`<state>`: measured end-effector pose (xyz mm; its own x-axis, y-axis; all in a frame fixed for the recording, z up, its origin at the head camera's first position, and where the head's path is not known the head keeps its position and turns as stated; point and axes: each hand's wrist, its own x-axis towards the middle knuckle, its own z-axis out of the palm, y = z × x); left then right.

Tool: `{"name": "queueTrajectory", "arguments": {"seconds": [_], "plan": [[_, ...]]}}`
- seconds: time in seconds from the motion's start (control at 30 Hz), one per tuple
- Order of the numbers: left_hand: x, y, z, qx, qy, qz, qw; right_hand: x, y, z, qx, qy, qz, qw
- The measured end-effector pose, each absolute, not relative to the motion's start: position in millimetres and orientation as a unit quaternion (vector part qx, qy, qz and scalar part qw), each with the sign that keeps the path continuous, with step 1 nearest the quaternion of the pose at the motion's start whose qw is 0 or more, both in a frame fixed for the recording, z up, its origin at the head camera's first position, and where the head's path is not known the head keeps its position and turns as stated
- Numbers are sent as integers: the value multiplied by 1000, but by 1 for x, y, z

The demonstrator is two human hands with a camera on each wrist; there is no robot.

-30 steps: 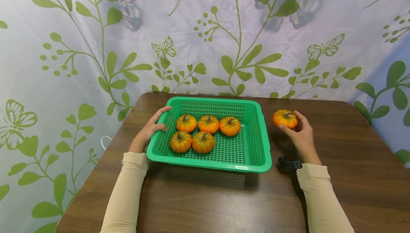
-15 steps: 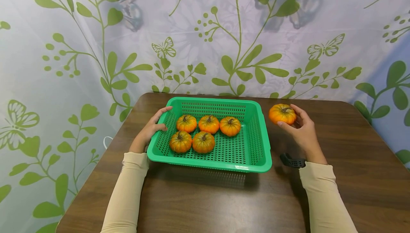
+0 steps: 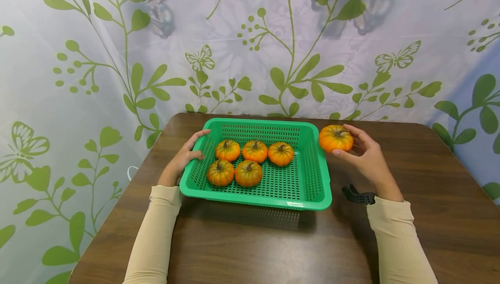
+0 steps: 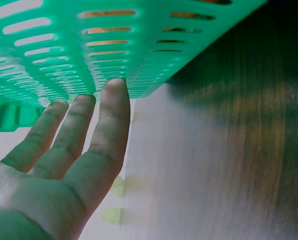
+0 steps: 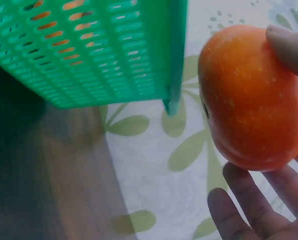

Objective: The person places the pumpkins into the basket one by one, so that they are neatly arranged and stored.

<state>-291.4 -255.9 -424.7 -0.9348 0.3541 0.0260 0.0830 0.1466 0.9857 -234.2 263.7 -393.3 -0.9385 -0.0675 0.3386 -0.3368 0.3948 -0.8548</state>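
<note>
In the head view a green plastic basket [image 3: 255, 202] stands on the table with several small orange pumpkins [image 3: 254, 151] inside, toward its left and middle. My left hand [image 3: 183, 158] grips the left rim, thumb over the edge. In the left wrist view its fingers [image 4: 111, 127] lie along the outside of the slotted wall. My right hand [image 3: 365, 156] holds another small pumpkin [image 3: 335, 139] between thumb and fingers, beside the basket's right rim. The right wrist view shows this pumpkin's smooth orange side [image 5: 254, 100], raised level with the basket's upper edge.
The brown wooden table [image 3: 250, 249] extends in front of the basket and to its right. Behind it hangs a pale curtain [image 3: 234, 58] with green leaves and butterflies. A black strap [image 3: 357, 196] sticks out at the right wrist. A white cable [image 3: 130, 173] shows at the left table edge.
My right hand has lifted its pumpkin and carried it left, to the basket's right rim. The left hand, the basket and the pumpkins inside have stayed put.
</note>
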Motion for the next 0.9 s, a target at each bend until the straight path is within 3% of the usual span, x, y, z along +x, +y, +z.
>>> {"name": "queueTrajectory", "arguments": {"seconds": [0.47, 0.9], "plan": [[-291, -256, -425, 149, 747, 639, 107, -227, 251, -378, 208, -830, 513, 69], [-291, -256, -425, 148, 752, 634, 104, -226, 238, -377, 292, -825, 482, 49]]}}
